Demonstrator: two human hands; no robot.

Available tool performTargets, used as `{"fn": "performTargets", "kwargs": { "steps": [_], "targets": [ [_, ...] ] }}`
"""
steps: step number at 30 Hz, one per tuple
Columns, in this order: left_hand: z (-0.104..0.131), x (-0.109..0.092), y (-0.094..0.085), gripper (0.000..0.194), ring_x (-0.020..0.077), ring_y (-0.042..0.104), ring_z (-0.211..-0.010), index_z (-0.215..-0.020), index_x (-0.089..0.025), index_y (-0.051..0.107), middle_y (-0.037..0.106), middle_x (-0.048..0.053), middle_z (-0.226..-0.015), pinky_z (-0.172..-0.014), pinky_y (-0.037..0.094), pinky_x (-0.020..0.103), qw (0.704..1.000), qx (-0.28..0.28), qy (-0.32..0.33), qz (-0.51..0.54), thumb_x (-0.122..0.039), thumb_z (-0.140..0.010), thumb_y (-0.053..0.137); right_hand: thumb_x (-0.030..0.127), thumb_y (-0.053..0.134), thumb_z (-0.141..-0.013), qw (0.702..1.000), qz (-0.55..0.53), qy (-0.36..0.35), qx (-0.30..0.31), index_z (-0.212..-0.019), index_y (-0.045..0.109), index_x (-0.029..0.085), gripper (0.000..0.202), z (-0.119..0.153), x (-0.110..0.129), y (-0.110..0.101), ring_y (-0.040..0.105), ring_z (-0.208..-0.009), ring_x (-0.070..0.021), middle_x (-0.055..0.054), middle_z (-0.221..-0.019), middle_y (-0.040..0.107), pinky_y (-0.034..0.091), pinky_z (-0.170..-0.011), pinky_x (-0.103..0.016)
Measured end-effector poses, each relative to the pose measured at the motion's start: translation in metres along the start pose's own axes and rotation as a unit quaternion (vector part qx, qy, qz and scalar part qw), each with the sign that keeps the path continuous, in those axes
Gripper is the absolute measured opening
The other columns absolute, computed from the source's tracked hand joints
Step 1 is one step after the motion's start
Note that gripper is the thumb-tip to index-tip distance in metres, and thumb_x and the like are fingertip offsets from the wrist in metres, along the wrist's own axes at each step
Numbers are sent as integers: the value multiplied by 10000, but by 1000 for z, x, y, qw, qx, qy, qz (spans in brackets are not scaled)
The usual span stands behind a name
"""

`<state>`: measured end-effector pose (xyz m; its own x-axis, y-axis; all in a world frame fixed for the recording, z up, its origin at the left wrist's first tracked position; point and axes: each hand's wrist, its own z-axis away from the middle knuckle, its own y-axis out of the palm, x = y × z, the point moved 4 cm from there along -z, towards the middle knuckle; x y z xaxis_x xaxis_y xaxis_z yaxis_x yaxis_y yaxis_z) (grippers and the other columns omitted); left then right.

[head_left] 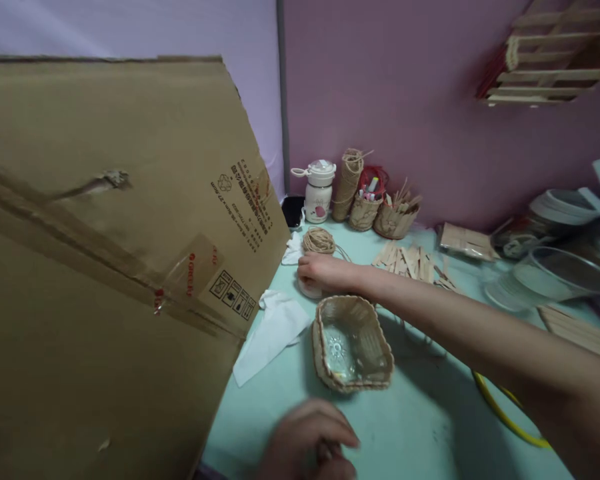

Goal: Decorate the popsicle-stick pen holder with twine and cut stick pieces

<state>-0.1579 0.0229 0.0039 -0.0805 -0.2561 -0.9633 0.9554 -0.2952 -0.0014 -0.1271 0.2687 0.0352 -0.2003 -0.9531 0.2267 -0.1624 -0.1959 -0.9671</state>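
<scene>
My right hand (325, 272) reaches across from the right, its fingers curled down over a pale, rounded object (309, 289) that the hand mostly covers. Just behind it lies a coil of twine (319, 240). Nearer to me stands an open basket (380, 340) with rounded corners, a braided rim and a clear, glassy bottom. Below the basket, at the lower edge of the view, my left hand (305, 440) is blurred with its fingers bent inward. Something small and dark shows between those fingers, too unclear to name.
A large cardboard box (130, 220) walls off the left side. White tissue (275, 330) lies beside it. At the back stand a white bottle (319, 193), a twine roll (349, 187) and stick-filled pots (396, 217). Wooden sticks (407, 260) and a clear tub (545, 283) sit right.
</scene>
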Motion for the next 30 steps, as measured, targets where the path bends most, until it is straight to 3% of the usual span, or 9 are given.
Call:
{"fn": "performTargets", "kwargs": {
  "steps": [4, 7, 11, 15, 18, 21, 24, 27, 30],
  "targets": [
    [2, -15, -40, 237, 127, 544, -755, -958, -215, 563, 544, 52, -993, -694, 465, 270, 963, -252, 99, -20, -247, -740, 650, 68, 543, -740, 997, -41, 35, -58, -731, 606, 142, 98, 9, -1, -14, 477, -698, -135, -39, -746, 596, 333, -646, -234],
    [-10, -25, -45, 578, 198, 527, -1059, -1199, -275, 418, 462, 81, -1248, -855, 455, 326, 939, -317, 122, -45, -224, -691, 688, 82, 509, -763, 987, -60, 78, -128, -750, 586, 145, 100, 25, 0, -34, 452, -630, -113, -9, -700, 576, 318, -600, -224],
    [-37, -36, -30, 988, 274, 226, -1364, -1410, -315, 142, 198, 104, -1496, -1080, 264, 421, 966, -192, 144, -92, -212, -631, 740, 98, 517, -765, 963, -82, 120, -225, -746, 582, 146, 84, 60, 14, -74, 476, -624, -100, 12, -687, 577, 342, -597, -219],
    [-52, -44, -24, 1179, 304, 255, -1354, -1445, -278, -18, 191, 140, -1504, -1094, 220, 444, 978, -111, 156, -82, -236, -580, 781, 116, 576, -758, 936, -109, 145, -302, -742, 599, 138, 36, 112, 51, -114, 538, -647, -107, 6, -692, 606, 403, -609, -230],
    [-57, -47, -23, 1164, 297, 246, -1359, -1449, -245, 55, 209, 144, -1499, -1109, 186, 428, 978, -81, 170, -94, -230, -552, 797, 136, 629, -750, 903, -133, 173, -369, -753, 630, 161, 25, 161, 96, -127, 574, -652, -120, 8, -705, 638, 436, -594, -241],
    [-59, -48, -20, 1081, 283, 289, -1341, -1419, -242, 186, 258, 130, -1484, -1100, 219, 413, 976, -93, 187, -61, -217, -534, 806, 156, 611, -794, 879, -95, 220, -412, -804, 644, 193, 51, 207, 146, -111, 597, -691, -134, 2, -755, 658, 465, -629, -260],
    [-58, -45, -8, 873, 277, 457, -1226, -1363, -254, 275, 440, 125, -1370, -1008, 370, 439, 980, -113, 146, 68, -277, -630, 749, 140, 560, -839, 867, -72, 225, -439, -858, 622, 209, 94, 235, 183, -74, 620, -788, -152, -22, -843, 670, 491, -713, -287],
    [-53, -42, 16, 657, 280, 581, -1071, -1283, -270, 368, 542, 110, -1265, -865, 485, 466, 978, -84, 64, 182, -366, -710, 675, 81, 540, -838, 865, -22, 187, -465, -863, 599, 202, 137, 247, 202, -45, 631, -847, -159, -46, -872, 678, 505, -745, -293],
    [-47, -39, 42, 598, 265, 627, -982, -1240, -286, 408, 573, 93, -1232, -795, 522, 444, 973, -46, 21, 224, -400, -714, 671, 44, 519, -836, 872, 24, 143, -467, -898, 598, 203, 188, 251, 208, -36, 627, -867, -167, -67, -890, 675, 512, -740, -312]
  ]
}}
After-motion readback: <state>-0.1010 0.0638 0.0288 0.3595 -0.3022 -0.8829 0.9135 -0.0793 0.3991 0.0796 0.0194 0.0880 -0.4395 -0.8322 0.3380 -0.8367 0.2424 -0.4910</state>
